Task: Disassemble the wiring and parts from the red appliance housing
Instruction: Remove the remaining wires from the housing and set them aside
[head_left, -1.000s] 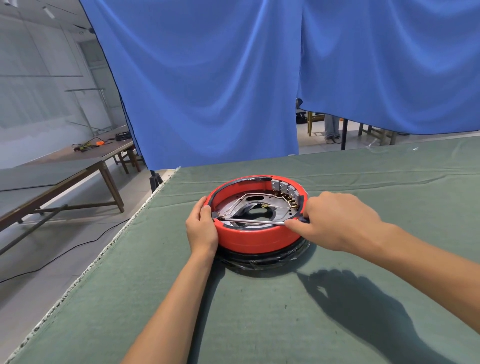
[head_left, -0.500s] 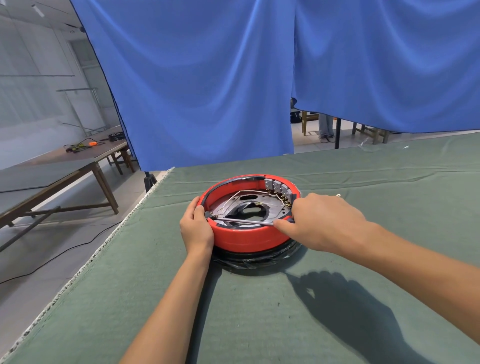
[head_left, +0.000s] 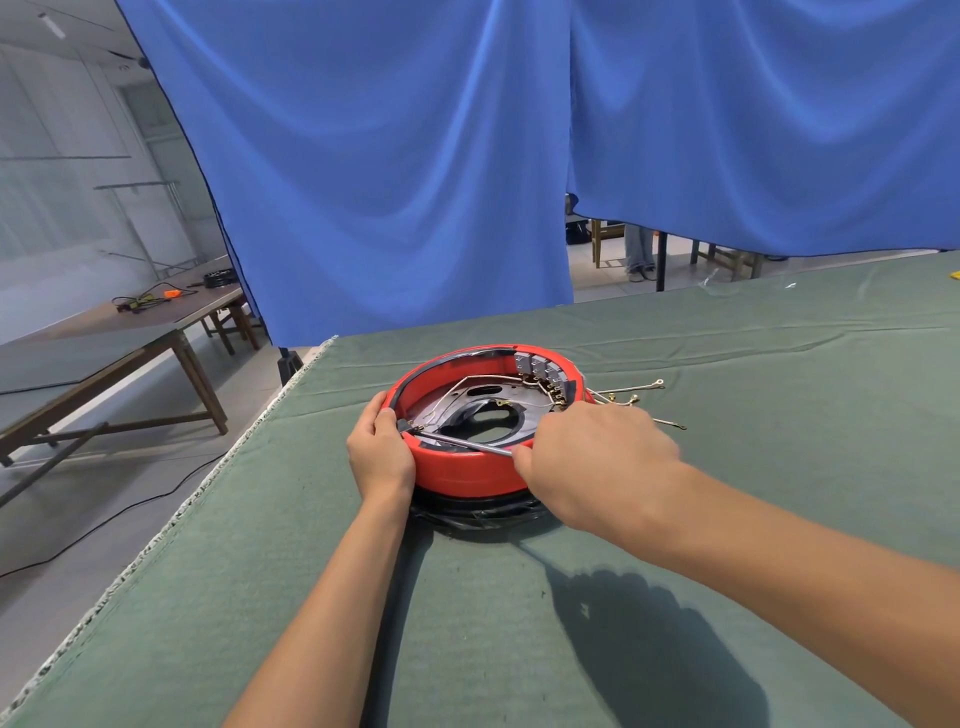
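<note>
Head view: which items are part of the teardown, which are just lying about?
In the job:
- red housing, steadied by the left hand
- screwdriver in the right hand, tip at the housing's left inner edge
- wiring inside
- grey terminal blocks
- loose wires on the green cloth

Lying about:
- side table with orange tool
- blue curtain

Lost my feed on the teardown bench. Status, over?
Left hand grips red housing rim. Right hand holds screwdriver, tip inside at left wall. Loose wires on cloth behind; nothing blocking.
</note>
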